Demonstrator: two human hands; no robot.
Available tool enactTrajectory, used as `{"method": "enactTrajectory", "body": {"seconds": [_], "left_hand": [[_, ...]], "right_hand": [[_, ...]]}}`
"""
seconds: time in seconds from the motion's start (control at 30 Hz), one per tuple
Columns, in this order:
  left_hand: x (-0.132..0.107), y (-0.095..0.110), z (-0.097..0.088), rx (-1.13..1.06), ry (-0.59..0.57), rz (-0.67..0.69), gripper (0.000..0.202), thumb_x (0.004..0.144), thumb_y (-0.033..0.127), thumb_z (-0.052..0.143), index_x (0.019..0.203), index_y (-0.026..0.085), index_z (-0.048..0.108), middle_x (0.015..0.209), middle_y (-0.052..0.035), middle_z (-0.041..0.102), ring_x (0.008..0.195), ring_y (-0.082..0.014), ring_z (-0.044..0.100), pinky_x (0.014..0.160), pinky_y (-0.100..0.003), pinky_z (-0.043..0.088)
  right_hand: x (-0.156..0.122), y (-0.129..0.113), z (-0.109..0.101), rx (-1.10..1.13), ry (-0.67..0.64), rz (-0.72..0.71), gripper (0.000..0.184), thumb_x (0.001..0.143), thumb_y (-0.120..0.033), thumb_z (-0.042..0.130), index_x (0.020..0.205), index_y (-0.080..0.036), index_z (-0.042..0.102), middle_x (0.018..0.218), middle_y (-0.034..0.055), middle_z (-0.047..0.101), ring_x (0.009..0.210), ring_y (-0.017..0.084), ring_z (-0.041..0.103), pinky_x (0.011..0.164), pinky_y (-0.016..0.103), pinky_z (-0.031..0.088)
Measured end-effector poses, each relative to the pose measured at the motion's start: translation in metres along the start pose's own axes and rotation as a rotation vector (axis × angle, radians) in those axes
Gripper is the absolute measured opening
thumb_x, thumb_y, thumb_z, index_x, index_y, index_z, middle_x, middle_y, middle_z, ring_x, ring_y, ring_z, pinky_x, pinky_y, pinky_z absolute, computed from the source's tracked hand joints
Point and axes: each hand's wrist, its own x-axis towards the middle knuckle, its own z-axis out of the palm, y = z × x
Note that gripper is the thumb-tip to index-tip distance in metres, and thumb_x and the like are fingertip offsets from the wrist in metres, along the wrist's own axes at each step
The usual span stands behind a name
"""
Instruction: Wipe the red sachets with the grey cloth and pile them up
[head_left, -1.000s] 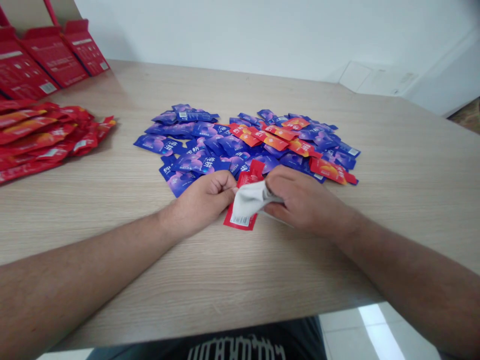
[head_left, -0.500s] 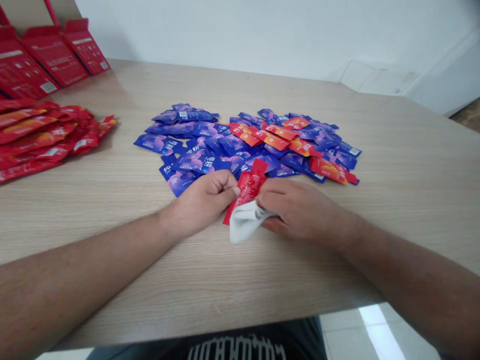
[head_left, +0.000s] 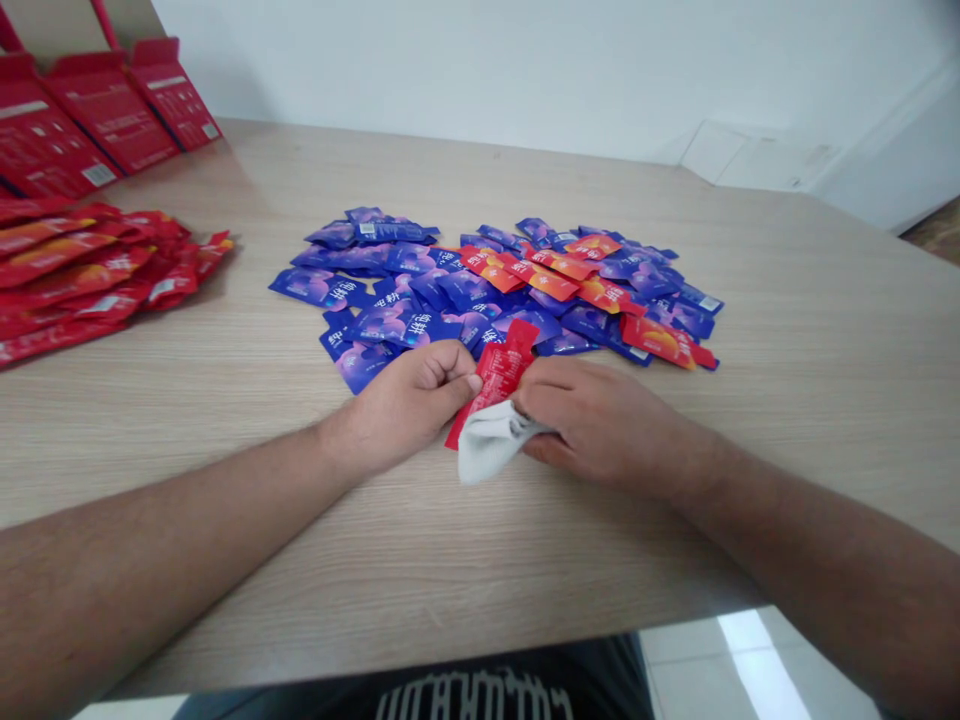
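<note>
Close to the middle of the table, my left hand [head_left: 409, 405] is closed, its thumb and fingers pinching the left edge of a red sachet [head_left: 501, 372]. White printing shows on the sachet's upper face. My right hand [head_left: 600, 420] is closed around a whitish cloth [head_left: 491, 445], whose loose end hangs over the sachet's lower part. The right fingers lie against the sachet's right edge; whether they also grip it is hidden. Just beyond both hands spreads a pile of blue-purple sachets [head_left: 405, 320], with several orange-red sachets [head_left: 551, 280] on its right half.
On the left lies a stack of red packets [head_left: 82, 265]. Behind it stand red cardboard boxes [head_left: 112, 120] with raised flaps. The wooden table [head_left: 375, 580] meets a white wall [head_left: 487, 70] at the back, and its front edge is near my lap.
Almost nothing differs. The cloth's hanging end has shifted very slightly up, while both hands keep their hold in the same place.
</note>
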Motion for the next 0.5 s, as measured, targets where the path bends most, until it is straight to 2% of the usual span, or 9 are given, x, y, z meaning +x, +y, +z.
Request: {"method": "enactTrajectory", "body": {"seconds": [0.17, 0.23, 0.37, 0.43, 0.5], "left_hand": [[0.0, -0.001, 0.001, 0.004, 0.009, 0.004, 0.021, 0.094, 0.032, 0.064, 0.081, 0.019, 0.055, 0.064, 0.0044, 0.054, 0.056, -0.0094, 0.044, 0.052, -0.021, 0.035], [-0.001, -0.001, 0.001, 0.018, 0.013, 0.0, 0.02, 0.095, 0.032, 0.063, 0.081, 0.019, 0.055, 0.063, 0.005, 0.053, 0.054, -0.0091, 0.043, 0.052, -0.021, 0.034], [0.001, -0.004, 0.0, 0.015, 0.007, 0.002, 0.018, 0.095, 0.03, 0.06, 0.082, 0.019, 0.056, 0.063, 0.0052, 0.053, 0.055, -0.0094, 0.044, 0.053, -0.021, 0.036], [0.001, -0.005, 0.0, -0.005, 0.002, 0.008, 0.017, 0.095, 0.03, 0.06, 0.082, 0.019, 0.057, 0.064, 0.0052, 0.053, 0.056, -0.0095, 0.045, 0.053, -0.021, 0.036], [0.001, -0.005, 0.0, -0.026, 0.006, 0.008, 0.018, 0.095, 0.031, 0.061, 0.083, 0.019, 0.056, 0.064, 0.0053, 0.054, 0.055, -0.0093, 0.045, 0.053, -0.021, 0.036]], "right_hand": [[0.001, 0.016, 0.0, -0.066, 0.234, 0.225, 0.022, 0.099, -0.035, 0.07, 0.09, -0.02, 0.056, 0.096, 0.0066, 0.064, 0.085, 0.022, 0.057, 0.073, 0.034, 0.041], [0.001, 0.016, 0.001, -0.055, 0.202, 0.21, 0.021, 0.098, -0.034, 0.071, 0.09, -0.02, 0.056, 0.096, 0.0066, 0.063, 0.086, 0.022, 0.058, 0.073, 0.033, 0.041], [0.0, 0.002, 0.002, 0.002, -0.007, -0.002, 0.011, 0.097, -0.026, 0.069, 0.093, -0.021, 0.06, 0.099, 0.006, 0.065, 0.088, 0.022, 0.059, 0.076, 0.033, 0.042], [0.0, 0.0, 0.001, -0.009, -0.008, 0.0, 0.01, 0.098, -0.026, 0.067, 0.094, -0.021, 0.06, 0.099, 0.0062, 0.066, 0.089, 0.022, 0.059, 0.077, 0.033, 0.043], [0.0, 0.005, 0.001, -0.034, 0.082, 0.099, 0.013, 0.099, -0.029, 0.067, 0.094, -0.021, 0.059, 0.099, 0.0071, 0.065, 0.088, 0.023, 0.059, 0.077, 0.034, 0.043]]}}
